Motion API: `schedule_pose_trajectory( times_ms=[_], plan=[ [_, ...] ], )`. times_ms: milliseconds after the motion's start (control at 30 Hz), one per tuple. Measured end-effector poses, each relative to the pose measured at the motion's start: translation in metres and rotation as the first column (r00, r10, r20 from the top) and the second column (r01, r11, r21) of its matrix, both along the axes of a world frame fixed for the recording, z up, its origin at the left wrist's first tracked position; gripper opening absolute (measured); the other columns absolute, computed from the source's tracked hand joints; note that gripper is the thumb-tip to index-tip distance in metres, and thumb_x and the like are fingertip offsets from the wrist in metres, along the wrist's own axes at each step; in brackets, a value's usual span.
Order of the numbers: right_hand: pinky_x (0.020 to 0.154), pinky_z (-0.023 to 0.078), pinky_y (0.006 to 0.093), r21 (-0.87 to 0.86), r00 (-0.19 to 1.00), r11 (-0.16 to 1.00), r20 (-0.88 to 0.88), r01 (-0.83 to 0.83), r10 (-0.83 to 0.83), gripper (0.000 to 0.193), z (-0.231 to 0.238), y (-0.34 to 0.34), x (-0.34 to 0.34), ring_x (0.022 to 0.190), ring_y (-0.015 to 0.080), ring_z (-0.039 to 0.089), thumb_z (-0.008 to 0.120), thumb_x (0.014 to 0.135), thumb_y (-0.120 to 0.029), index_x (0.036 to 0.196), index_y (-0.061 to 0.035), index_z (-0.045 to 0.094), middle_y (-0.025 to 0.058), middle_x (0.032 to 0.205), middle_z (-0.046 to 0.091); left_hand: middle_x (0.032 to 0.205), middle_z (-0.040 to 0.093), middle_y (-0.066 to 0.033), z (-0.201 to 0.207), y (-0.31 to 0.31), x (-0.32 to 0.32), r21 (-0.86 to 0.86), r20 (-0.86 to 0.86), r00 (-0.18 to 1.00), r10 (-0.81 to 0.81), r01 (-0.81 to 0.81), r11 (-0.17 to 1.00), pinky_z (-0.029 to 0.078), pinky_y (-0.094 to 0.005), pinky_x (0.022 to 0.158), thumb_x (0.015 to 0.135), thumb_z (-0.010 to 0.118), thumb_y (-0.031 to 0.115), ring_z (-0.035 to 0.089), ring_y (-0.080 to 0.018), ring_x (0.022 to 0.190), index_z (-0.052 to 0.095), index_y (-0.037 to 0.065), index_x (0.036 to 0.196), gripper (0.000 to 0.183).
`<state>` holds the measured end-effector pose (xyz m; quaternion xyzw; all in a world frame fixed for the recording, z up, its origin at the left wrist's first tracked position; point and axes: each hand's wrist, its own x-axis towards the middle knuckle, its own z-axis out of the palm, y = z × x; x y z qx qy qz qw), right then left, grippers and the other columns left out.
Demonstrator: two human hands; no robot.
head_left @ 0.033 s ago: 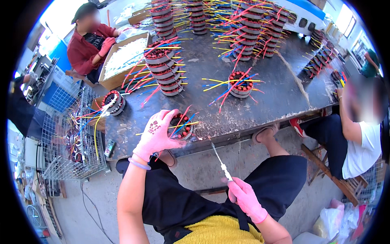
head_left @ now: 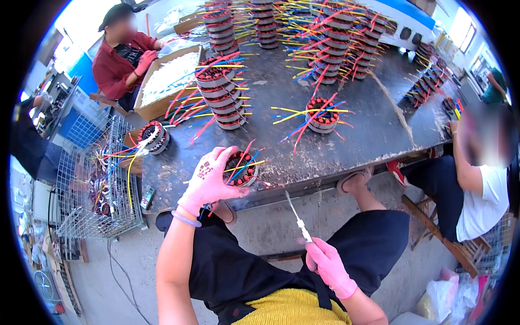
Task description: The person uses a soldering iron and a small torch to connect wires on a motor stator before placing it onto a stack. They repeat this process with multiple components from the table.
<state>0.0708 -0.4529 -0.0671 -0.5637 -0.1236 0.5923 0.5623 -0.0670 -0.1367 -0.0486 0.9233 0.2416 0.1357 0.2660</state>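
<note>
One gloved left hand [head_left: 210,181] — dark print [head_left: 205,169], holding wired ring [head_left: 249,174].

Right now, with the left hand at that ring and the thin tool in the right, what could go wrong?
The wire-wound ring sits close to the front edge of the table, so it might slip off if the left hand lets it slide.
The thin tool in the right hand points up toward that edge; a careless swing left could catch the glove or loose leads.
Leads jut from the tall stack behind; a snag might topple it.
</note>
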Motion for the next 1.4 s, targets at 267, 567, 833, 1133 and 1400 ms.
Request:
schedule_pose_trajectory(
  times_ms=[267, 567, 833, 1133, 1400],
  plan=[
    [0.046, 0.023, 0.0212, -0.002, 0.975, 0.997, 0.206, 0.080, -0.077, 0.037, 0.011, -0.005, 0.014, 0.050, 0.0024, 0.034, 0.050, 0.105, -0.027, 0.125, 0.0017, 0.061, -0.0068, 0.060, 0.043, 0.142, 0.052, -0.0171, -0.010, 0.008, -0.009, -0.847, 0.463, 0.870, 0.168, 0.379, 0.374, 0.045, -0.0418, 0.110, 0.074, 0.082, 0.058, 0.058, -0.0278, 0.126, 0.031, -0.003, 0.150, 0.110],
    [0.041, 0.022, 0.0200, -0.019, 0.959, 0.995, 0.267, 0.101, -0.093, 0.038, 0.010, 0.002, 0.015, 0.044, 0.0028, 0.031, 0.048, 0.105, -0.028, 0.120, 0.0048, 0.062, -0.0055, 0.057, 0.043, 0.144, 0.051, -0.0196, -0.007, -0.007, -0.015, -0.787, 0.603, 0.790, 0.110, 0.568, 0.239, 0.044, -0.0428, 0.110, 0.083, 0.068, 0.066, 0.056, -0.0307, 0.129, 0.034, -0.002, 0.150, 0.101],
    [0.041, 0.022, 0.0202, -0.017, 0.955, 0.996, 0.288, 0.082, -0.074, 0.038, 0.010, 0.005, 0.011, 0.044, 0.0029, 0.031, 0.048, 0.105, -0.028, 0.119, 0.0046, 0.062, -0.0052, 0.057, 0.043, 0.148, 0.046, -0.0212, -0.009, -0.011, -0.021, -0.750, 0.660, 0.742, 0.116, 0.642, 0.158, 0.043, -0.0451, 0.111, 0.084, 0.068, 0.063, 0.052, -0.0339, 0.133, 0.031, -0.003, 0.151, 0.101],
    [0.040, 0.021, 0.0205, -0.016, 0.954, 0.997, 0.290, 0.079, -0.071, 0.040, 0.009, 0.006, 0.007, 0.043, 0.0034, 0.031, 0.048, 0.105, -0.030, 0.119, 0.0051, 0.061, -0.0051, 0.056, 0.042, 0.146, 0.048, -0.0205, -0.003, -0.010, -0.024, -0.789, 0.611, 0.785, 0.101, 0.593, 0.162, 0.044, -0.0450, 0.110, 0.082, 0.068, 0.068, 0.053, -0.0328, 0.131, 0.031, -0.003, 0.151, 0.106],
    [0.044, 0.023, 0.0208, -0.018, 0.960, 0.996, 0.269, 0.085, -0.077, 0.035, 0.006, 0.003, 0.010, 0.048, 0.0033, 0.034, 0.049, 0.106, -0.027, 0.122, 0.0016, 0.062, -0.0060, 0.059, 0.043, 0.130, 0.055, -0.0090, 0.010, -0.010, -0.017, -0.852, 0.420, 0.890, 0.177, 0.319, 0.415, 0.045, -0.0312, 0.096, 0.082, 0.078, 0.043, 0.057, -0.0161, 0.113, 0.036, -0.001, 0.145, 0.088]
  ],
)
